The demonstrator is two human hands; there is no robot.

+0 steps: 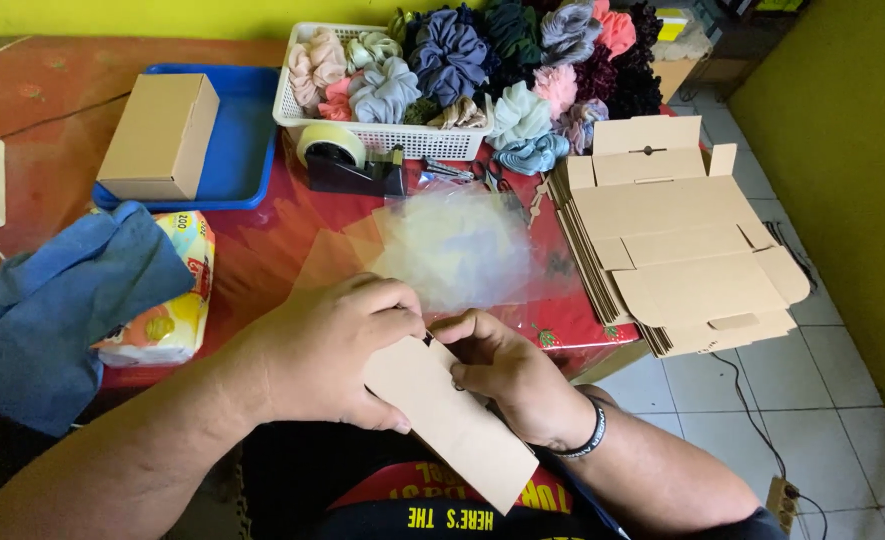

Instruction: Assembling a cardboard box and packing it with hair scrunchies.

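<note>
My left hand [327,350] and my right hand [502,365] both grip a flat brown cardboard piece [457,425] held over my lap at the table's near edge. The left hand covers its upper left part, and the right hand pinches its upper right edge. A black band circles my right wrist. Just beyond my hands, a heap of clear plastic bags [457,245] lies on the red table [262,250].
A stack of unfolded cardboard boxes [677,250] lies at the right table edge. A white basket [382,135] of fabric scrunchies, a tape dispenser [347,160], a blue tray [242,140] with a closed box [160,135], a blue cloth [52,300] and a tissue pack [177,320] surround them.
</note>
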